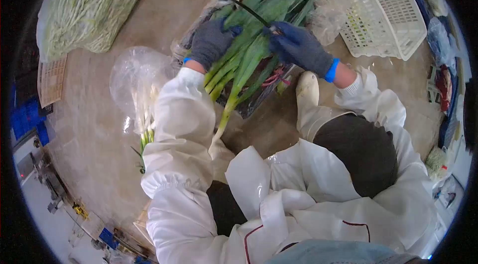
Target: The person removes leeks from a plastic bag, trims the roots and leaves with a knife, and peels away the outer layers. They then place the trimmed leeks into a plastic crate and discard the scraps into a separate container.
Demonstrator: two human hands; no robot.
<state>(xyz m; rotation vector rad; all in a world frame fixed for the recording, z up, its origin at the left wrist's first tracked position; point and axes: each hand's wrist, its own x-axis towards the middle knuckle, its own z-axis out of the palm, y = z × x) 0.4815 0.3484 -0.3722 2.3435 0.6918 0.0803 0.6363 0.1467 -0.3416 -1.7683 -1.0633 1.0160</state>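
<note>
Brownish floor (89, 119); left hand (213, 41) touches green onions (249, 60), grip unclear; right hand (300, 49) clenches dark knife (253, 13). Likely light; leaves (289, 2) soft, slippery; best held at firmer near stalks (230, 105).

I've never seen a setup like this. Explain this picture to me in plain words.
There is no robot here: a person in white clothing works with two gloved hands. The single picture comes from a camera worn on the head, looking forward and down, so the edges curve.

The right hand holds what looks like a knife, its thin dark blade reaching over the leaves. The left hand lies on the long green stalks; its fingertips are partly hidden, so I can't tell how firmly it grips.

On the floor, a big clear bag of thin pale-green vegetables lies at upper left. Pale stalks lie near the left sleeve, and a white crate stands at upper right.
</note>
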